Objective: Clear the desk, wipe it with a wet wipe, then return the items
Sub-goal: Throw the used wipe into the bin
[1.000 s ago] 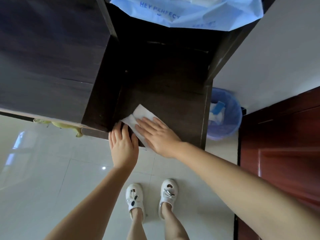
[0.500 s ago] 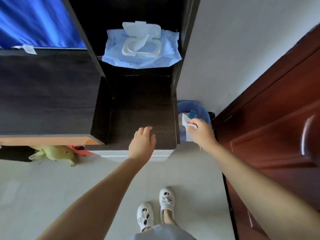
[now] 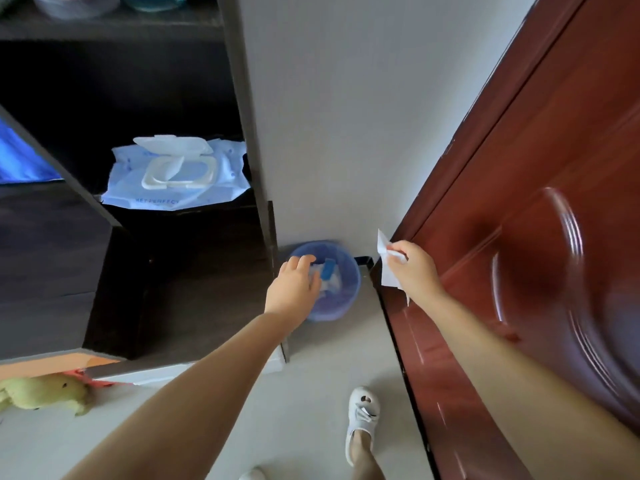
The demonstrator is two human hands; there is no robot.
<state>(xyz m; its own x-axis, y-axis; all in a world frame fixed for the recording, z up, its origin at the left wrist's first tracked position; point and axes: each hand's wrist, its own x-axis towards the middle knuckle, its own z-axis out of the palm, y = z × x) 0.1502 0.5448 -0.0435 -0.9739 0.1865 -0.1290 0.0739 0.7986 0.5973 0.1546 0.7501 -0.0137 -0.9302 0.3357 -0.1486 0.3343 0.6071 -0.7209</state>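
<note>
My right hand (image 3: 414, 268) pinches a crumpled white wet wipe (image 3: 387, 268), held in the air to the right of the blue waste bin (image 3: 341, 299) and in front of the door. My left hand (image 3: 294, 289) reaches out over the bin's left rim with relaxed fingers and holds nothing. The dark desk surface (image 3: 194, 299) lies to the left of the bin. A blue pack of wet wipes (image 3: 176, 174) with its white lid flipped up rests at the back of the desk.
A red-brown door (image 3: 540, 237) stands close on the right. The white wall (image 3: 346, 116) rises behind the bin. A yellow-green plush toy (image 3: 41, 393) lies on the floor under the desk. Dark shelves (image 3: 104, 26) hold bowls above. My white shoe (image 3: 362, 415) stands on the pale floor.
Both hands left the desk. My right hand carried the wipe rightward past the bin toward the door, and my left hand moved from the desk edge to above the bin.
</note>
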